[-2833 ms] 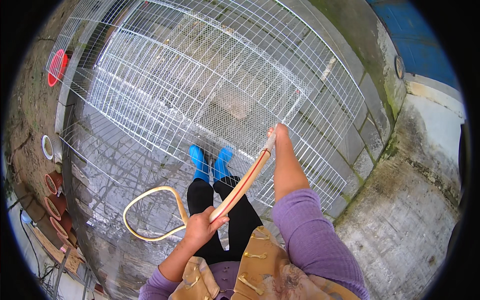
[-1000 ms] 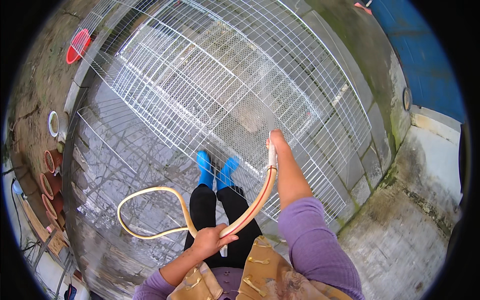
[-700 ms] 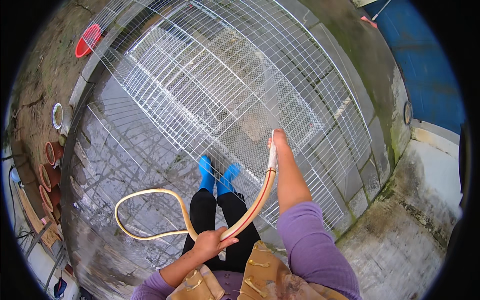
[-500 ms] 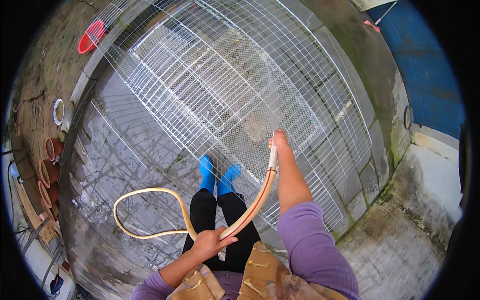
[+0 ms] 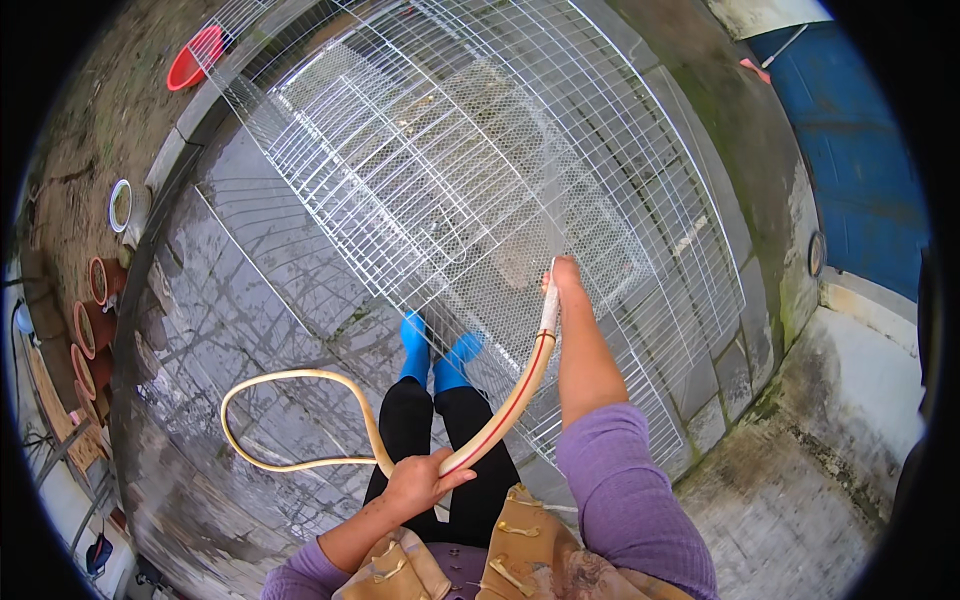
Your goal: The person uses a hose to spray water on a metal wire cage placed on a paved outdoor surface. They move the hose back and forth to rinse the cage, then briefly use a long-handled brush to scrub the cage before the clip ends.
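Your hose [image 5: 505, 410] runs lengthwise from low at your waist up and away, its nozzle end pointing at the white wire cage [image 5: 450, 170] on the wet concrete floor [image 5: 250, 300]. Your right hand [image 5: 560, 280], arm outstretched, grips that end; your left hand [image 5: 420, 480], elbow bent, clasps the hose near its loop.

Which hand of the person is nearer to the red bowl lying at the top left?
The left hand, though both are far from the red bowl. It grips the hose low in the picture, on the bowl's side; the right hand holds the hose end farther right.
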`<action>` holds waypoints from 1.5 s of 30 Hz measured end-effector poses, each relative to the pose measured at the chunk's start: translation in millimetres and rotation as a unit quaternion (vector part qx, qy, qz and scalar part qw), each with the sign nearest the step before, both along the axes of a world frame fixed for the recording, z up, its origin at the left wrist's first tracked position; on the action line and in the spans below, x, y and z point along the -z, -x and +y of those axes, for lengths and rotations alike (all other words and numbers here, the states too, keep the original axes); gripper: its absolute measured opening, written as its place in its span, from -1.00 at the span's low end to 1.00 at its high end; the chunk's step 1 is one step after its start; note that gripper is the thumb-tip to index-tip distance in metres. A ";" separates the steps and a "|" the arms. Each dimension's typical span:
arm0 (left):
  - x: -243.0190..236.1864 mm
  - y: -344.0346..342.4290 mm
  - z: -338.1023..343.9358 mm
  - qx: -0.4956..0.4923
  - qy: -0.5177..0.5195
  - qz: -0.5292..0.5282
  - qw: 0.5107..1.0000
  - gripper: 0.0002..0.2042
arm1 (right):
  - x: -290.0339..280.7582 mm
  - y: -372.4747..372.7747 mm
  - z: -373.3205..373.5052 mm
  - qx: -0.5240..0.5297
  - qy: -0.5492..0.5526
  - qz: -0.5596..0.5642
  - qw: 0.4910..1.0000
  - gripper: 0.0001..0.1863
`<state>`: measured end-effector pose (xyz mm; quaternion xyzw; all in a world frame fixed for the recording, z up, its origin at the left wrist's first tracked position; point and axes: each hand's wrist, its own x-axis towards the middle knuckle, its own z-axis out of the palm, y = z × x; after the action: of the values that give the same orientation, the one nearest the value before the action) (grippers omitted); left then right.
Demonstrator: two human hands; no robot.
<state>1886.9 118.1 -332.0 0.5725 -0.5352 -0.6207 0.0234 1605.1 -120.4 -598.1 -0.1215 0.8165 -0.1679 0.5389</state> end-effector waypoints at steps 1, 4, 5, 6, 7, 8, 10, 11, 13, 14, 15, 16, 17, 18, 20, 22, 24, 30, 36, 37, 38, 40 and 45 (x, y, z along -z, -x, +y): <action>1.0 -0.5 0.7 0.003 0.003 -0.001 1.000 -0.49 | 0.3 -0.4 -0.7 -0.009 -0.003 0.003 1.000 -0.80; 2.3 -1.8 1.0 0.001 0.007 -0.001 1.000 -0.51 | 4.3 1.5 -2.3 0.004 0.000 0.003 1.000 -0.80; 2.1 -3.1 -1.1 -0.006 0.004 0.003 1.000 -0.51 | 5.3 1.1 -2.4 0.016 0.003 0.002 1.000 -0.80; 2.0 -4.1 -2.6 -0.012 0.001 0.006 1.000 -0.51 | 6.3 0.7 -2.4 0.015 0.002 0.000 1.000 -0.80; 2.1 -4.8 -3.3 -0.013 0.004 0.006 1.000 -0.51 | 7.2 0.5 -2.3 0.014 0.002 -0.002 1.000 -0.80; 2.1 -4.9 -3.9 -0.014 0.007 0.007 1.000 -0.50 | 7.9 2.0 -2.6 0.013 0.001 -0.003 1.000 -0.80; 2.1 -4.3 -5.1 -0.008 0.011 0.008 1.000 -0.49 | 8.5 6.8 -4.4 0.011 0.000 -0.001 1.000 -0.79; 2.0 -5.0 -4.9 -0.004 0.010 0.004 1.000 -0.49 | 6.6 2.7 -5.6 0.008 -0.003 -0.003 1.000 -0.78; 2.2 -6.7 -4.3 0.002 0.008 -0.003 1.000 -0.49 | 0.9 -2.9 -6.8 0.018 0.000 -0.011 1.000 -0.81; 2.1 -7.0 -4.5 0.004 0.009 -0.006 1.000 -0.49 | -2.4 -4.3 -8.0 0.023 0.002 -0.014 1.000 -0.82; 2.0 -7.4 -4.4 0.005 0.009 -0.008 1.000 -0.49 | -5.2 -6.6 -9.1 0.035 0.005 -0.013 0.999 -0.83; 2.7 -8.4 -3.2 0.008 0.013 -0.010 1.000 -0.49 | -8.0 -9.0 -10.2 0.047 0.008 -0.011 0.999 -0.83; 4.2 -9.1 -1.6 0.011 0.018 -0.011 1.000 -0.49 | -9.6 -8.3 -11.4 0.059 0.012 -0.008 0.998 -0.84; 5.1 -9.8 0.0 0.014 0.022 -0.012 1.000 -0.49 | -11.0 -8.1 -11.7 0.077 0.023 -0.025 0.996 -0.84; 5.0 -12.0 3.1 0.017 0.022 -0.015 0.999 -0.49 | -13.8 -10.9 -11.7 0.113 0.046 -0.059 0.991 -0.84; 3.8 -14.3 3.5 0.016 0.019 -0.017 1.000 -0.49 | -16.7 -15.8 -13.3 0.103 0.060 -0.072 0.990 -0.84; 1.4 -15.4 2.9 0.012 0.014 -0.013 1.000 -0.49 | -18.1 -16.8 -14.6 0.091 0.072 -0.078 0.990 -0.85; 2.0 -18.4 3.4 0.007 0.023 -0.019 1.000 -0.49 | -22.5 -23.2 -20.3 0.103 0.071 -0.076 0.989 -0.85; 2.3 -20.1 4.1 0.005 0.021 -0.018 1.000 -0.49 | -15.4 -19.8 -17.5 0.062 0.051 -0.065 0.995 -0.80; 2.4 -19.0 5.1 0.004 0.017 -0.008 1.000 -0.49 | -12.0 -18.2 -14.6 0.020 0.039 -0.046 0.998 -0.77; 1.0 -18.0 4.6 0.003 0.013 -0.001 1.000 -0.49 | -7.3 -17.3 -12.1 -0.021 0.025 -0.030 0.999 -0.73; -2.7 -14.6 1.6 0.013 0.003 0.012 1.000 -0.50 | -0.3 -13.5 -3.5 -0.072 -0.024 -0.025 0.997 -0.74; -9.6 -16.3 1.0 0.035 -0.022 0.006 0.999 -0.53 | -8.1 -28.5 -2.2 -0.055 -0.025 -0.032 0.998 -0.75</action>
<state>1903.2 119.1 -322.4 0.5504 -0.5410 -0.6359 -0.0076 1633.6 -122.6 -590.0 -0.1475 0.7949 -0.1216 0.5758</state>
